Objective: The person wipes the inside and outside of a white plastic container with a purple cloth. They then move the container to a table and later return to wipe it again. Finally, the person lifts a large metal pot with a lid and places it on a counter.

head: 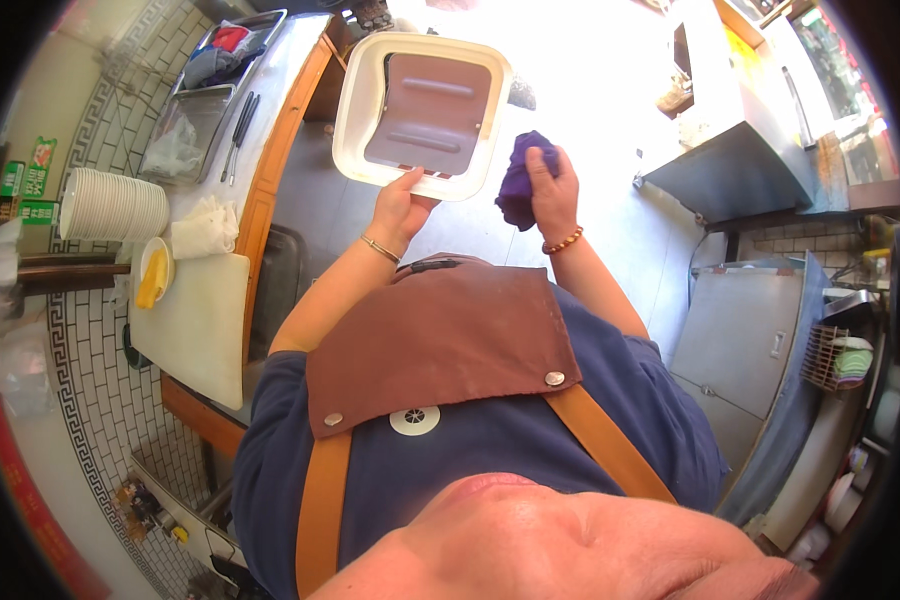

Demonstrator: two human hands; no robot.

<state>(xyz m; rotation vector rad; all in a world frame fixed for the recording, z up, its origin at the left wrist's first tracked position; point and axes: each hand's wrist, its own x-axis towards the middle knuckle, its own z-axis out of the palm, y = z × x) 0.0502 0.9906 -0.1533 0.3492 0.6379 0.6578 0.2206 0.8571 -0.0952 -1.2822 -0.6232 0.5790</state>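
My left hand (405,204) grips the near rim of a square plastic container or lid (351,112) with a cream frame and a brownish, see-through or reflective middle that shows two long ridges. The thumb lies over the rim and the other fingers are underneath. To the right of it, my right hand (551,180) holds a bunched purple cloth (519,187). The cloth and the cream frame are apart. Both are held up in front of my brown apron (442,337), above the tiled floor.
On the left counter are a white cutting board (195,330), a bowl with a yellow item (152,279), a folded white cloth (205,227), stacked plates (112,204), black-handled utensils (241,131) and metal trays (187,135). A metal cabinet (742,337) stands at right.
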